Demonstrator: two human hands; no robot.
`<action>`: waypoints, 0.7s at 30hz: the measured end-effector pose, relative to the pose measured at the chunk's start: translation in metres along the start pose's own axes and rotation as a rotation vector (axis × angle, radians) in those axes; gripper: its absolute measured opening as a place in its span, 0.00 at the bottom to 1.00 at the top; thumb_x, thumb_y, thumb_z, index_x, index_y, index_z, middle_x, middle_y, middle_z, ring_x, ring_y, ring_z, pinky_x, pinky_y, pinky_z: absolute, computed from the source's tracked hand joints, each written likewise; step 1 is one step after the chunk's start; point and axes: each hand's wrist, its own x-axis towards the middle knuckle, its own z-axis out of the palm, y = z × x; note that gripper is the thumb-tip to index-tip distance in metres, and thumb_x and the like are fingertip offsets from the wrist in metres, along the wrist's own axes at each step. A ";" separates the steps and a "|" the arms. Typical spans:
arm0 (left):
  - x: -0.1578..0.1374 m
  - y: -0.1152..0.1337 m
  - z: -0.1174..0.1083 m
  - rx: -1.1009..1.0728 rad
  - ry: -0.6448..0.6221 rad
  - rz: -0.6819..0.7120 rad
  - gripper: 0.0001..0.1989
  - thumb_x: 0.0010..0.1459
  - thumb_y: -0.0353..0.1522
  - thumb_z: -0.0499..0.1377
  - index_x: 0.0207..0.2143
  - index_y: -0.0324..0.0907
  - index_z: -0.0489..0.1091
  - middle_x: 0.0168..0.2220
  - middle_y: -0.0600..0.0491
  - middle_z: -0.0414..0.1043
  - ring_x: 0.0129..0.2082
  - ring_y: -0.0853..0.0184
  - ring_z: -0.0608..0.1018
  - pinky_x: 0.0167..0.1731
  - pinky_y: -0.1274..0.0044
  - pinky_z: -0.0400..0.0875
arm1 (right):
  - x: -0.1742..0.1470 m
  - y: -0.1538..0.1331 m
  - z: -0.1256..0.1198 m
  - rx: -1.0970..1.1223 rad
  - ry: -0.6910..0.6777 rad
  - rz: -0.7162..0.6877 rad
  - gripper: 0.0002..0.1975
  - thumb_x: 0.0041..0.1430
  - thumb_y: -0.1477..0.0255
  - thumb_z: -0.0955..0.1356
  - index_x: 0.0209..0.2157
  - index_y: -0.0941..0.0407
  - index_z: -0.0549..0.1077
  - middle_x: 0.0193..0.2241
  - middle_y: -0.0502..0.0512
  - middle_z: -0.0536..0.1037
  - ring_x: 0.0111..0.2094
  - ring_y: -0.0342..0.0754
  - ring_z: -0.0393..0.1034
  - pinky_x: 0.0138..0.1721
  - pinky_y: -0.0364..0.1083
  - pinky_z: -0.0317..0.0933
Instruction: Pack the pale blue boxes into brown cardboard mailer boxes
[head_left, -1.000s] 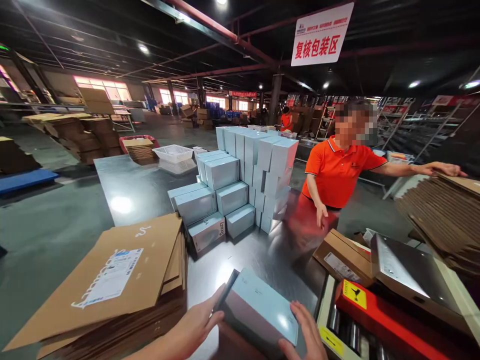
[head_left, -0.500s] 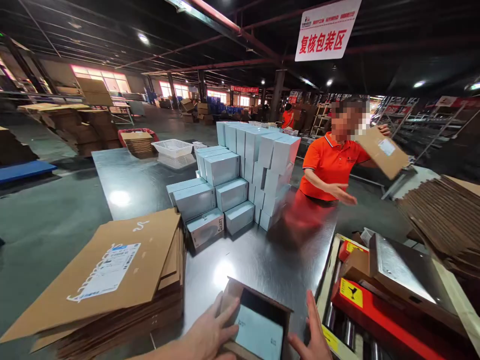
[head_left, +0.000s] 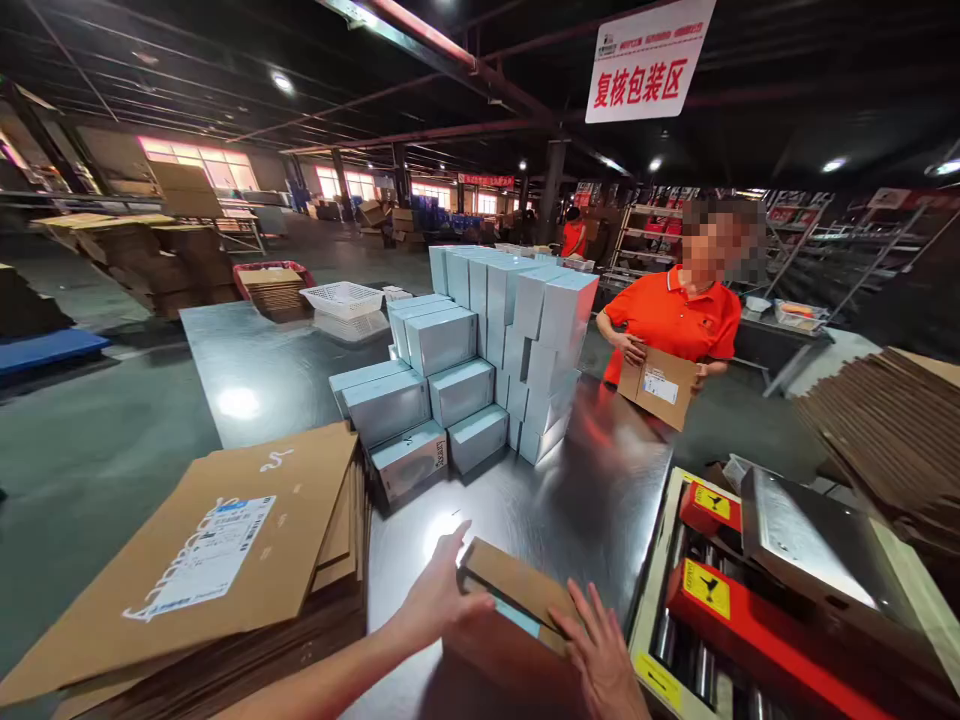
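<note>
A brown cardboard box (head_left: 525, 580) stands on the metal table just in front of me, its far flap folded inward over most of the top. Through the remaining gap shows a strip of a light blue box (head_left: 519, 616) inside. At the left end is my left hand (head_left: 439, 600), thumb spread from the stretched fingers, touching the carton. My right hand (head_left: 600, 650) lies with fingers extended against the right end and the flap's edge. Beyond them rises a stepped stack of light blue boxes (head_left: 465, 330).
Flattened cartons with a label (head_left: 202, 550) are piled at the left. At the right sits a roller machine with red guards (head_left: 757, 630). Across the metal table (head_left: 285, 350), a co-worker in an orange shirt (head_left: 675, 315) holds a labelled cardboard piece (head_left: 656, 390). A white basket (head_left: 343, 298) stands farther back.
The carton's far flap has folded down over the light blue box inside. My right hand has moved in onto the carton. The co-worker has lowered the cardboard piece and holds it in both hands.
</note>
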 end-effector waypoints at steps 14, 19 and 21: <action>-0.003 -0.029 0.014 -0.532 -0.213 -0.351 0.49 0.45 0.61 0.67 0.61 0.41 0.62 0.57 0.41 0.74 0.54 0.47 0.78 0.49 0.64 0.74 | 0.011 -0.078 0.021 0.729 0.328 0.439 0.46 0.58 0.55 0.67 0.71 0.61 0.51 0.72 0.62 0.50 0.73 0.57 0.40 0.72 0.61 0.36; 0.006 -0.024 0.024 -0.469 0.001 -0.406 0.30 0.59 0.47 0.61 0.57 0.39 0.65 0.57 0.42 0.75 0.51 0.49 0.80 0.50 0.64 0.75 | 0.042 -0.044 0.023 0.869 0.385 0.411 0.42 0.59 0.62 0.67 0.72 0.57 0.51 0.70 0.61 0.56 0.70 0.54 0.52 0.67 0.54 0.56; 0.020 -0.018 0.029 -0.426 0.020 -0.419 0.28 0.62 0.47 0.59 0.56 0.38 0.66 0.54 0.41 0.77 0.49 0.49 0.81 0.48 0.63 0.76 | 0.037 -0.018 0.034 0.868 0.511 0.432 0.39 0.65 0.57 0.64 0.71 0.58 0.51 0.68 0.65 0.59 0.66 0.54 0.60 0.62 0.52 0.64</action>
